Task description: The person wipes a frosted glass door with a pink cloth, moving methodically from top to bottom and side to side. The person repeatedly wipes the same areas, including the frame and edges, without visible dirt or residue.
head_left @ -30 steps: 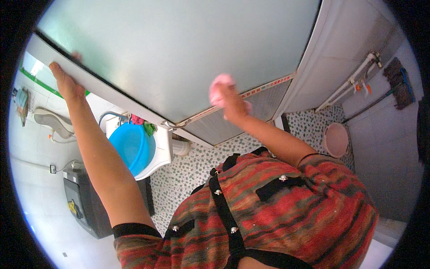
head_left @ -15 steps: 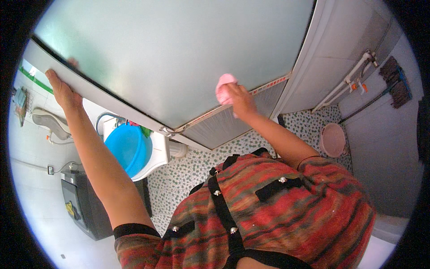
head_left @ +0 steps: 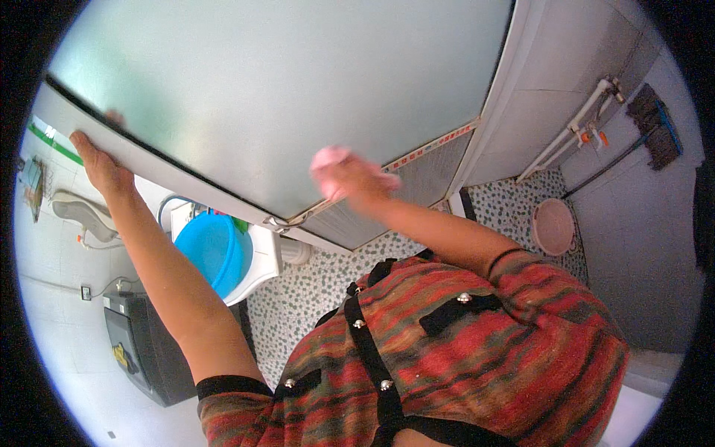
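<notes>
A frosted glass door [head_left: 313, 82] with a pale frame stands in front of me. My left hand [head_left: 108, 171] is closed round the door's left edge; blurred fingertips show through the glass beside it. My right hand [head_left: 363, 186], smeared by motion, presses a crumpled pink cloth [head_left: 330, 160] against the lower part of the glass. Some of the cloth sticks out on the right side of the hand. Just below them run a printed strip [head_left: 428, 153] and the door's ribbed lower panel [head_left: 395, 194].
Left of the door, a blue basin [head_left: 212, 249] sits on a white sink [head_left: 261, 261]. A dark boxy appliance [head_left: 145, 343] stands lower left. To the right are white pipes [head_left: 573, 138], a mop [head_left: 655, 134] against the wall and a pink bucket [head_left: 553, 227] on the pebble-patterned floor [head_left: 298, 313].
My right hand has swept the pink cloth left and slightly down across the glass. The left hand keeps its hold on the door edge.
</notes>
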### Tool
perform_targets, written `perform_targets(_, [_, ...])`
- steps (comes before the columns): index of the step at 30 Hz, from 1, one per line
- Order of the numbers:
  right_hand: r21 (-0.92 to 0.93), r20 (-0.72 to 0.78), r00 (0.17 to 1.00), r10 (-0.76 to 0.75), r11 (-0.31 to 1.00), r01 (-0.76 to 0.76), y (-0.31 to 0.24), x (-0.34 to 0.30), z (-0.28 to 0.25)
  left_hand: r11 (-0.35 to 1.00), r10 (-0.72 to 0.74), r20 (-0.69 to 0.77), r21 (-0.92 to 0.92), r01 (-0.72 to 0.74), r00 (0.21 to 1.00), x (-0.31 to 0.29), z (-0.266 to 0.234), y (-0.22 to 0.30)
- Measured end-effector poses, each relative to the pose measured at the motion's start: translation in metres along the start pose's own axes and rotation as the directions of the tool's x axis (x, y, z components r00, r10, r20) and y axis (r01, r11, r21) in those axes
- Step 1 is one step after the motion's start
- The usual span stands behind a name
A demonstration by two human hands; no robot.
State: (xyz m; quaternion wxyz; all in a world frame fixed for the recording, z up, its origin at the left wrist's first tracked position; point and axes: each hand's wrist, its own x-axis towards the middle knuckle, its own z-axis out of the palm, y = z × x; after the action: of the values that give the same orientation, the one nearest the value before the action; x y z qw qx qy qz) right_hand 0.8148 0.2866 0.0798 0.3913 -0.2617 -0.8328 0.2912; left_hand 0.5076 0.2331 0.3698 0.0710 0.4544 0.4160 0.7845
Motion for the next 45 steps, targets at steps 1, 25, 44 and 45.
perform_targets(1, [-0.226, 0.073, 0.981, -0.182, 0.955, 0.194, 0.009, 0.006, 0.032, 1.0, -0.006, 0.027, 0.016, 0.006, 1.0, 0.001, 0.004, 0.0])
perform_targets(25, [-0.311, -0.395, 0.909, 0.13, 0.913, -0.266, 0.109, -0.055, -0.035, 0.999, 0.024, -0.015, 0.034, -0.023, 1.0, 0.003, 0.009, -0.003])
perform_targets(44, [-0.496, 0.005, 0.988, 0.157, 0.858, -0.134, 0.057, -0.042, -0.018, 0.997, -0.007, -0.013, 0.076, 0.008, 1.0, 0.007, 0.011, -0.005])
perform_targets(45, [-0.495, -0.022, 0.958, 0.285, 0.83, -0.258, 0.074, -0.05, -0.027, 0.998, -0.002, 0.005, 0.065, 0.002, 1.0, 0.008, 0.007, -0.007])
